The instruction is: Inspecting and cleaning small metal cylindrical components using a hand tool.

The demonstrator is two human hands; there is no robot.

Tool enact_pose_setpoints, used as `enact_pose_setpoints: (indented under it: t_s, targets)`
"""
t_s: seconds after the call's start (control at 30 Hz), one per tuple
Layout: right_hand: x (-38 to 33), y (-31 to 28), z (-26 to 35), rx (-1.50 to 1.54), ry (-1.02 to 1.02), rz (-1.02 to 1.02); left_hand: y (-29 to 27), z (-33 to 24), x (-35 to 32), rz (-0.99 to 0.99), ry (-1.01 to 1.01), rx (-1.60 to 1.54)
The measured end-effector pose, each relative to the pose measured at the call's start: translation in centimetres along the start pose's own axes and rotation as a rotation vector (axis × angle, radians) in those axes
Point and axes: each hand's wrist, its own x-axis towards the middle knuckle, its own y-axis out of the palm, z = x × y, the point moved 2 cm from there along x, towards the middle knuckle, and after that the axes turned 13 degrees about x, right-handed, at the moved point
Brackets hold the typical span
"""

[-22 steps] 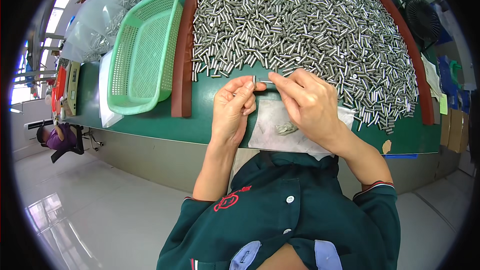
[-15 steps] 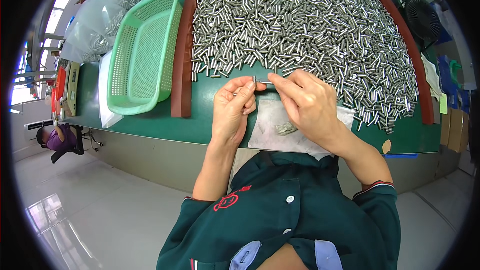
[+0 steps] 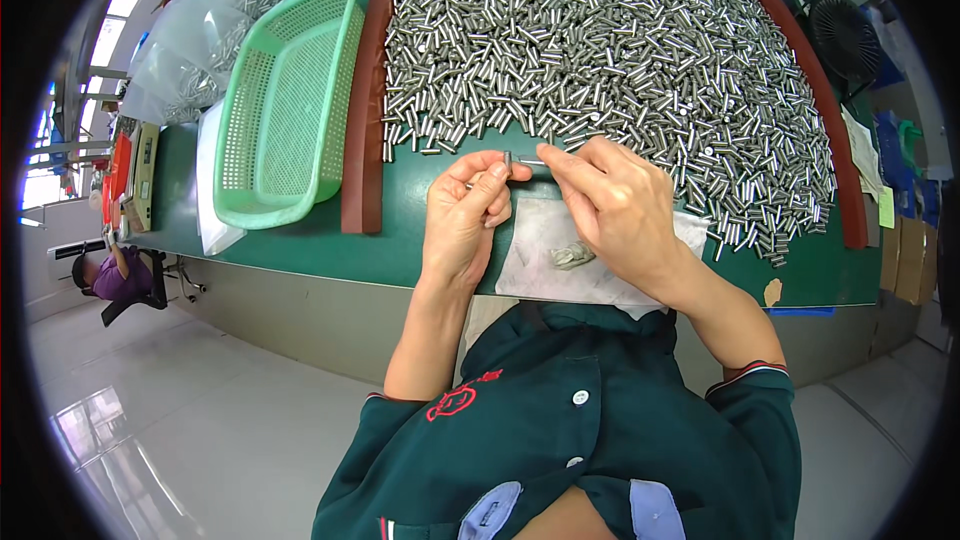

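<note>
Pinching a small shiny metal pin (image 3: 507,161) at frame centre, the left hand (image 3: 462,220) has thumb and forefinger closed on its short cylindrical body, held upright just above the green table (image 3: 300,245); the right hand (image 3: 618,208) meets it from the right with fingertips narrowed on a thinner metal rod (image 3: 530,162) lying level and touching the pin, exact join too small to tell. Both hands hover over a white sheet (image 3: 545,270), flat, slightly wrinkled, lying at the table's near edge, with a small crumpled grey-white wad (image 3: 572,256) on it, just under the right hand. Upper half of frame is filled by a heap of metal pins (image 3: 600,40), hundreds of short polished silver cylinders, glossy, lying every way, its near edge just beyond the fingers. A dark red rim (image 3: 364,110), matte and rubbery looking, curves round the heap on left and right. Left of it sits a light green plastic basket (image 3: 290,110), rectangular, perforated mesh walls. Clear plastic bags (image 3: 200,40) with more pins lie in the upper left. Person wears a dark green shirt (image 3: 580,440) with white buttons, lower centre. Floor grey, glossy tile. Another person in purple (image 3: 115,275) is seated at the far left edge
</note>
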Motion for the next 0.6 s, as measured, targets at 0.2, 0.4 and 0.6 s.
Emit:
enact_pose_setpoints:
  t_s: [0.2,0.4,0.6]
  targets:
    - [0.02,-0.02,0.06,-0.005,-0.003,-0.001,0.24,-0.08,-0.03,-0.009,-0.005,0.057]
    - [0.05,-0.05,0.20,-0.004,-0.003,0.009,0.08,-0.10,0.03,-0.008,-0.029,0.043]
    - [0.04,-0.05,0.20,-0.006,-0.004,0.008,-0.03,0.15,0.02,0.016,0.005,0.029]
